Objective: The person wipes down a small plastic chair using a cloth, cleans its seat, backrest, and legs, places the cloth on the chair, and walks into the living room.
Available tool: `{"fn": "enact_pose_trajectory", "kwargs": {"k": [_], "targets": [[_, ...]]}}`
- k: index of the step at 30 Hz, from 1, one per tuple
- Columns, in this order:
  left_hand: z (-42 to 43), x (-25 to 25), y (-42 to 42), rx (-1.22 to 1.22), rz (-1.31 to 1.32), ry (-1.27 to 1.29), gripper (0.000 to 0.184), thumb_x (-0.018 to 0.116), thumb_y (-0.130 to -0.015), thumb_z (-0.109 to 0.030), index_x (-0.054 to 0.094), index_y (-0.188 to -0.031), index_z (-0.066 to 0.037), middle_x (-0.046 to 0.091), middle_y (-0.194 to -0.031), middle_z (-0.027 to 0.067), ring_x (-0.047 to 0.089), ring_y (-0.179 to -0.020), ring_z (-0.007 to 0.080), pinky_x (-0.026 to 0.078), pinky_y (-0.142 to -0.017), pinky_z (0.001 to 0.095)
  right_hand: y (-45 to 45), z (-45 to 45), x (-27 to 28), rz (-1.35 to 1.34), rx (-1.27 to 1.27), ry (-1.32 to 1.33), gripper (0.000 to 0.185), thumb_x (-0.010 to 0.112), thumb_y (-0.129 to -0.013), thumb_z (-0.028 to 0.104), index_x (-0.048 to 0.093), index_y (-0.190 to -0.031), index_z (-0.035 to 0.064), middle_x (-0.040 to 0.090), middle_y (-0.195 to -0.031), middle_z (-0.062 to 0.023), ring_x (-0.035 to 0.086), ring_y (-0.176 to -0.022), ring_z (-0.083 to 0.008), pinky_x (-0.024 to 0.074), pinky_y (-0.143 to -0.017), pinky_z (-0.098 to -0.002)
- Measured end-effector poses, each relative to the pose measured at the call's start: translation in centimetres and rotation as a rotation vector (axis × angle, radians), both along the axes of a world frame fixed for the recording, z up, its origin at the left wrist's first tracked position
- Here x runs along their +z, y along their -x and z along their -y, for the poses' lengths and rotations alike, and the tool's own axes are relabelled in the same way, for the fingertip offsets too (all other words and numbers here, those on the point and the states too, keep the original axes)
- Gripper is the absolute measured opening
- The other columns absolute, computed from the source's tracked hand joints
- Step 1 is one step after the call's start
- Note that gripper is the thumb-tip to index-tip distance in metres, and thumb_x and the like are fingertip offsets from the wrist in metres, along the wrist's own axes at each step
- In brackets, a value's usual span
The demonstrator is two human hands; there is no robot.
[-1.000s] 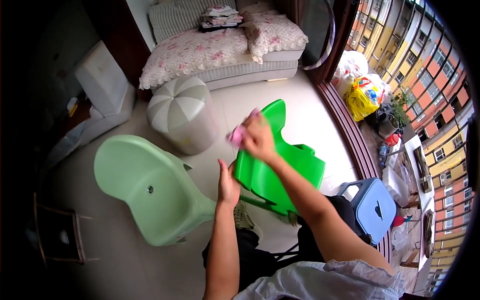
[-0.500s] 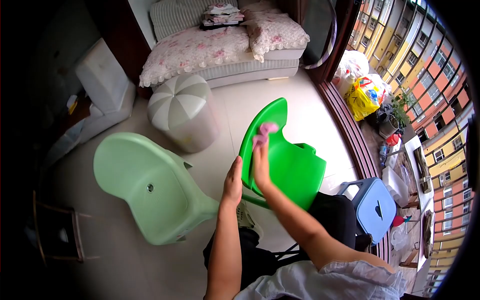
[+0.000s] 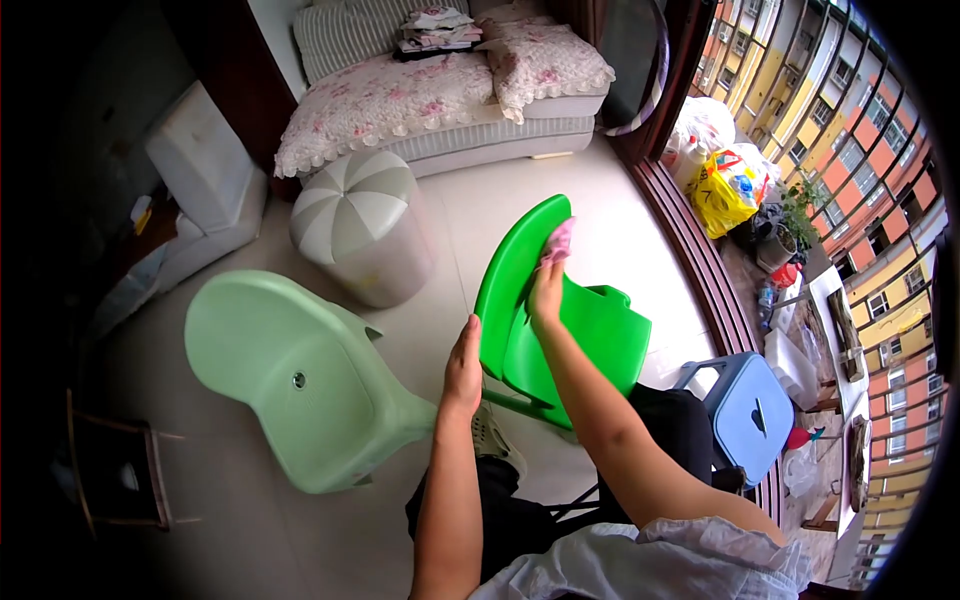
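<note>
1. The left hand [image 3: 463,370] rests against the near left rim of the bright green chair [image 3: 585,345], thumb upward, likely steadying it; whether its hidden fingers curl round, I cannot tell.
2. That chair is in front of the person's knees, near the floor's [image 3: 610,225] door-track edge. Its backrest's long axis slants from the left hand away and rightward; the seat faces roughly toward the blue stool [image 3: 735,400].
3. The right hand [image 3: 546,297] reaches across the seat, fingers bunched on a pink cloth [image 3: 560,243] at the backrest's inner face, apparently pressing it flat there.
4. Left of these stands a pale green chair [image 3: 310,425].
5. Beyond, a striped pouffe [image 3: 370,240] stands just before the sofa [image 3: 390,95].
</note>
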State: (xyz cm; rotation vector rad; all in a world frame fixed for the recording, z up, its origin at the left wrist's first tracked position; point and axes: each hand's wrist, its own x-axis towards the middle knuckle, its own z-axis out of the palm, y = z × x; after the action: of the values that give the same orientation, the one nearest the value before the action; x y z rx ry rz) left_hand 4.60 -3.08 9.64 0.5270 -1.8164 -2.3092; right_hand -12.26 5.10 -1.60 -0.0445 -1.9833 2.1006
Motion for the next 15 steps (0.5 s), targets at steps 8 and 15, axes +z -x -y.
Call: {"fn": "enact_pose_trajectory", "kwargs": {"k": [8, 15], "targets": [[0.4, -1.2, 0.1, 0.001, -0.021, -0.119, 0.064, 0.04, -0.093, -0.041, 0.03, -0.133, 0.007, 0.027, -0.142, 0.0165, 0.023, -0.132, 0.0226, 0.017, -0.108, 0.0298, -10.0, 1.3, -0.1, 0.125, 0.168, 0.269, 0.036, 0.041, -0.094, 0.021, 0.041, -0.127, 0.0053, 0.051, -0.097, -0.0042, 0.047, -0.082, -0.0119, 0.0405, -0.075, -0.0259], [0.1, -1.3, 0.4, 0.014, -0.047, -0.301, 0.054, 0.037, -0.094, -0.043, 0.046, -0.122, 0.002, 0.05, -0.121, 0.0073, 0.044, -0.112, 0.0161, 0.031, -0.096, 0.0302, -21.0, -1.6, 2.6, 0.388, 0.284, 0.412, 0.024, 0.043, -0.092, 0.018, 0.05, -0.112, 0.0064, 0.05, -0.083, 0.0025, 0.042, -0.071, -0.0057, 0.0346, -0.062, -0.0192]]}}
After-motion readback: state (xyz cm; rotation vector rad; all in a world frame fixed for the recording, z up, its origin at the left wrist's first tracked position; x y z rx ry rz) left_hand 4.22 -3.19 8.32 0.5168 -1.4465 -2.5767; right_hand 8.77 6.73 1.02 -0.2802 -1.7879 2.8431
